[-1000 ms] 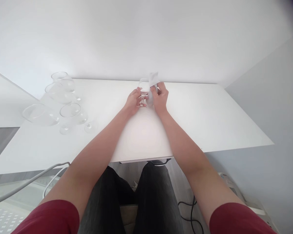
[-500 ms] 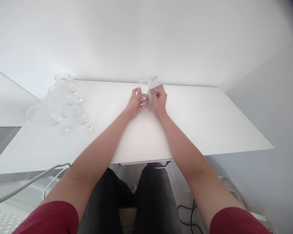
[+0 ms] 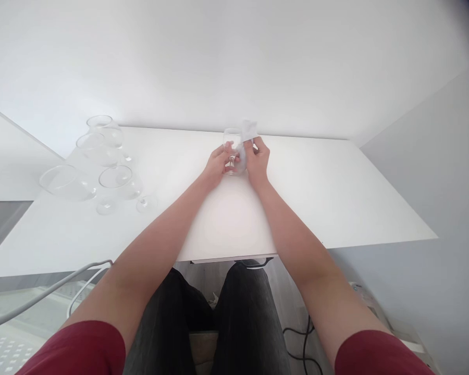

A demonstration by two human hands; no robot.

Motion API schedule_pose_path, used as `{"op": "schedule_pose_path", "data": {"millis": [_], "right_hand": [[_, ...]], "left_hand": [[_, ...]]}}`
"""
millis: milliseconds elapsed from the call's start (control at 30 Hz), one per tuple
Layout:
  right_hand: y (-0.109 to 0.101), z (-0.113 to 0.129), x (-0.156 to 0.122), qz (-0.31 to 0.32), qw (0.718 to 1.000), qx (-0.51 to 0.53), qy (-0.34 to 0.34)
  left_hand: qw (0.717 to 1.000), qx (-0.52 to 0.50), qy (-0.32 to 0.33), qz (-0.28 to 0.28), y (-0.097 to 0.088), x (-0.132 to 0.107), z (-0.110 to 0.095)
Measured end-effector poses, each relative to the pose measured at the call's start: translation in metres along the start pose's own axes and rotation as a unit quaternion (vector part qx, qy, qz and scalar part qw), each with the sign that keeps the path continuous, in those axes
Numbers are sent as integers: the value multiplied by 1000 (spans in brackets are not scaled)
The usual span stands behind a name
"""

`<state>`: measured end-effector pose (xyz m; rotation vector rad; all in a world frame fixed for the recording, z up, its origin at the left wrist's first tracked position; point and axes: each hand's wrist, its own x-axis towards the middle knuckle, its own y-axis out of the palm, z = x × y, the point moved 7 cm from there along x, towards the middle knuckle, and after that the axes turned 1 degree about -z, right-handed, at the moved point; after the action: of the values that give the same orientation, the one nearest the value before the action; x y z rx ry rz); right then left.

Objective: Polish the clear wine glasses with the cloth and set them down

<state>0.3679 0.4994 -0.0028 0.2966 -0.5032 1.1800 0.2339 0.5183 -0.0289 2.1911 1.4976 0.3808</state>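
Observation:
A small clear stemmed glass point(image 3: 232, 139) stands upright over the far middle of the white table point(image 3: 336, 192). My left hand point(image 3: 218, 165) grips it low, fingers closed around the stem and base. My right hand point(image 3: 257, 160) is closed on a white cloth point(image 3: 247, 132), pressed against the glass's right side. A corner of the cloth sticks up above my fingers, beside the rim.
Several clear stemmed glasses point(image 3: 101, 161) stand grouped at the table's far left. A white wall rises right behind the table. Below the near edge are my dark-trousered legs point(image 3: 234, 317), a black cable point(image 3: 303, 338) on the floor and a grey bar point(image 3: 42, 294) at lower left.
The glass has shifted slightly in my hands, and the cloth's raised corner has dropped and moved along the glass. Both hands stay in the same spot over the table.

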Motion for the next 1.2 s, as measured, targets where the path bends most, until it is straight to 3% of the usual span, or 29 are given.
{"op": "schedule_pose_path", "data": {"millis": [100,200,367,567,633,700,833,900,967,1067,1200], "right_hand": [[-3,3,0,-12,1000,20,-11],[8,16,-5,45,997,15,-53],[14,17,-7,48,998,33,-34],[35,19,-12,222,968,118,-9],[37,19,-14,252,956,148,13],[38,14,-13,257,950,172,42],[35,-2,-9,197,959,181,93],[36,-10,-9,193,958,171,126],[39,-13,-12,233,954,127,138],[41,-12,-12,277,956,32,96],[37,-9,-9,250,962,56,94]], "left_hand": [[999,-1,30,-22,-8,7,4],[999,-1,27,-39,-16,13,9],[1000,-15,3,14,-8,13,10],[997,-46,55,-6,-12,14,-2],[996,-43,78,-10,-15,15,-5],[991,-23,128,-20,-19,14,-12],[977,19,213,-25,-20,8,-23],[976,36,214,-8,-16,6,-24],[976,50,214,2,-12,4,-25],[973,62,223,10,-8,1,-27],[975,50,216,12,-7,2,-27]]}}
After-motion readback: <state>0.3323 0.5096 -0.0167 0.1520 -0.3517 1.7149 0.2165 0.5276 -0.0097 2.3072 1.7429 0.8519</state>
